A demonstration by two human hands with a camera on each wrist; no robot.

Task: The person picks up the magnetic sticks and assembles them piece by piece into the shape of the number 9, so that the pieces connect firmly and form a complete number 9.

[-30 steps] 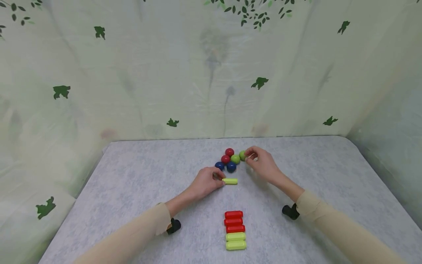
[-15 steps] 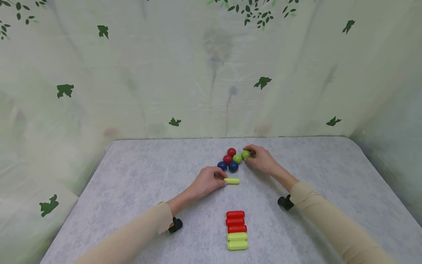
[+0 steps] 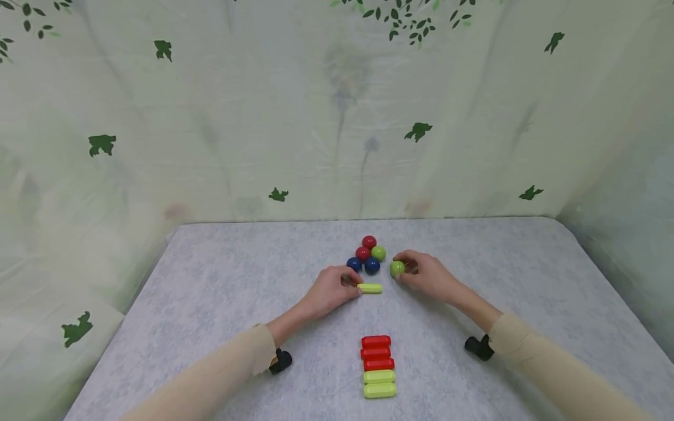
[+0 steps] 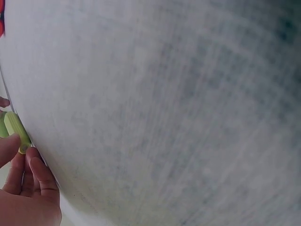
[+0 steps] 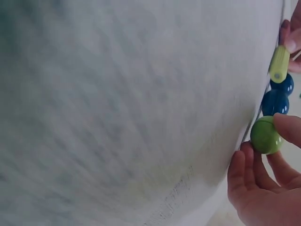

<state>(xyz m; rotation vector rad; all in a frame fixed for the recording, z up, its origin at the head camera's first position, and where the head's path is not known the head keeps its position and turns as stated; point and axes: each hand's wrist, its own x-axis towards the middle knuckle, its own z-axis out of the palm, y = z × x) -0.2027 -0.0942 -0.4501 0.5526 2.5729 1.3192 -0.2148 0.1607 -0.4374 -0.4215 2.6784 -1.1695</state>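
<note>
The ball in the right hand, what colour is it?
Plain green. The ball shows best in the right wrist view.

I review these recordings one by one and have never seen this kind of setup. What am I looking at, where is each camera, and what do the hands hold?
There is no machine here: the work is done by a person's left hand and right hand, both bare. The wide picture comes from a camera on the person's head; the two tilted close-ups come from cameras on the left and right wrists.

On the pale grey table, three red sticks and two yellow sticks lie side by side near the person. Farther off sit two red balls, two blue balls and a lone green ball.

The left hand pinches one end of another yellow stick; the right hand holds a second green ball.
</note>
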